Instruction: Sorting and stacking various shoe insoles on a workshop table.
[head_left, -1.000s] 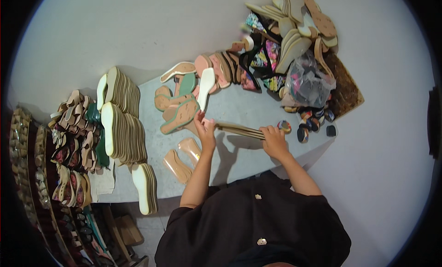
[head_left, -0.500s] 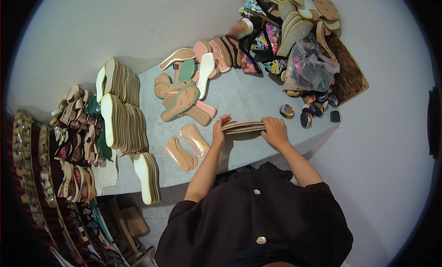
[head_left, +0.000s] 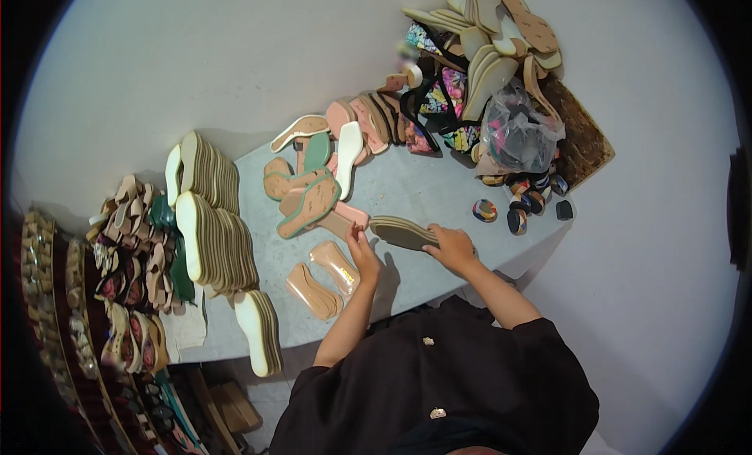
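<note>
My right hand point(head_left: 454, 250) grips the right end of a small stack of sandal soles point(head_left: 402, 232), thumb along the near side. The stack is held tilted above the grey table point(head_left: 423, 279), its dark brown underside partly facing me. My left hand point(head_left: 363, 255) is open just off the stack's left end, fingers pointing away from me. Near my left wrist lie a glossy tan insole pack point(head_left: 335, 268) and a stack of tan insoles point(head_left: 312, 292). Beyond them is a loose pile of tan, green-edged and pink soles point(head_left: 312, 204).
Tall stacks of cream-edged soles point(head_left: 219, 243) line the table's left side, with finished sandals point(head_left: 133, 212) beyond. At the far right are floral sandals point(head_left: 446, 94), a clear plastic bag point(head_left: 521, 134) and a brown board point(head_left: 583, 134). Colourful rolls point(head_left: 526, 204) sit near the right edge.
My left hand has come off the left end of the sole stack and opened. The stack has tipped in my right hand, showing its dark underside. The whole view has shifted slightly.
</note>
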Available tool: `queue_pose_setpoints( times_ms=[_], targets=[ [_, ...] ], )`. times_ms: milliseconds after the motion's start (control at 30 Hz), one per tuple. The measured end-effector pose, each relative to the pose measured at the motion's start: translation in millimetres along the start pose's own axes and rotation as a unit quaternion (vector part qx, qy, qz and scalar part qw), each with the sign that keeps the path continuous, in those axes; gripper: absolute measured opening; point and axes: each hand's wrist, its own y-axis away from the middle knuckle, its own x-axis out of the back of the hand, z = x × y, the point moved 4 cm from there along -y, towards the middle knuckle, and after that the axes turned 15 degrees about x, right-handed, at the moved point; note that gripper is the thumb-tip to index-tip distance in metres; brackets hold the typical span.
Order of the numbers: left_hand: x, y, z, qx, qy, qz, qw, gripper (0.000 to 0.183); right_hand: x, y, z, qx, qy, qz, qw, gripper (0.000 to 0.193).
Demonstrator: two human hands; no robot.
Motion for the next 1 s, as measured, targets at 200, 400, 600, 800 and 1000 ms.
queue_pose_setpoints(
  times_ms=[200,400,600,800,1000],
  targets=[
    [-24.9,16.0,-6.5,-0.123,-0.285,-0.070,0.948,0.052,-30.6,-0.3,-4.2,-0.204,-0.142,0.031,0.968,0.054],
    [-46.2,17.7,-20.7,-0.195,-0.428,-0.204,0.859,0.050,-54.1,10.4,-14.7,-0.317,-0.072,0.020,0.945,0.049],
    [-70.9,21.6,-20.9,-0.230,-0.544,-0.264,0.763,0.048,-40.2,24.7,-5.8,-0.212,0.030,0.161,0.964,0.048],
    [-98.8,25.2,-12.5,-0.260,-0.564,-0.223,0.751,0.048,-3.9,27.2,23.6,-0.210,0.015,0.220,0.952,0.036],
    [-126.0,1.8,-11.8,-0.233,-0.574,-0.082,0.781,0.051,74.9,-10.1,56.7,-0.096,-0.009,0.287,0.953,0.029]
  ],
)
